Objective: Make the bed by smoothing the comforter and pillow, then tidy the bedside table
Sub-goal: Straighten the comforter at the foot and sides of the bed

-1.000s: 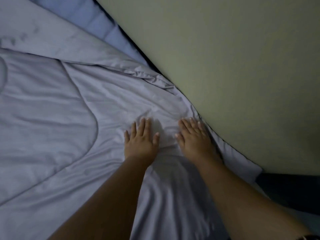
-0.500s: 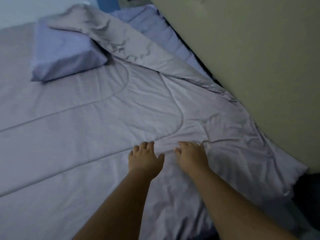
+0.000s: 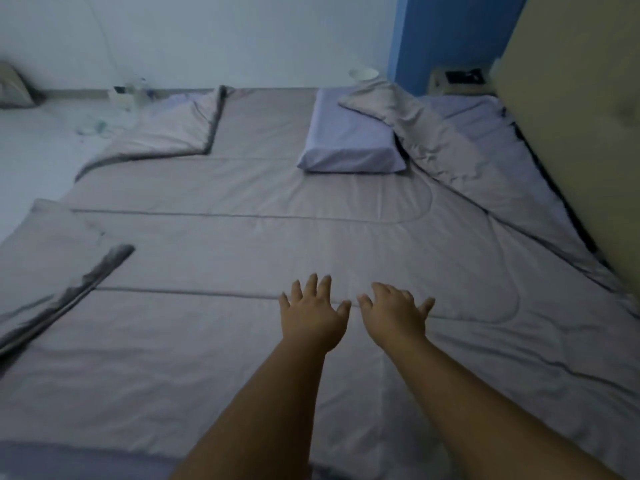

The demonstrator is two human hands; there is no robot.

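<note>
Both arms are out in front and the left hand (image 3: 311,317) is wide open, palm down, fingers fanned and pointing up the bed. The right hand (image 3: 394,313) is just beside it, also flat and loose with the fingers spread, gripping nothing. The thumbs nearly meet. Both sit low over the comforter (image 3: 225,258), but whether the palms actually press on it, I cannot tell.

The grey comforter covers almost the whole bed, with its stitched lines running left to right across the view. One corner is folded back at the far left, another flap is turned over at the near left edge, and on the right a diagonal edge runs from near the pillow down to the near right corner.

The pillow (image 3: 349,143) is lavender and lies flat in the far right part of the bed. Its long axis seems to run away from the camera towards the far wall. A crumpled flap of comforter lies right against its right side, and lavender sheet (image 3: 481,112) shows beyond that.

A tall beige padded panel (image 3: 571,133) stands along the right side. Far back, by the blue wall (image 3: 450,32), is the bedside table (image 3: 437,85) with something dark on top. A white bowl (image 3: 363,73) sits just behind the pillow, and small blurred clutter (image 3: 133,93) lies far left
</note>
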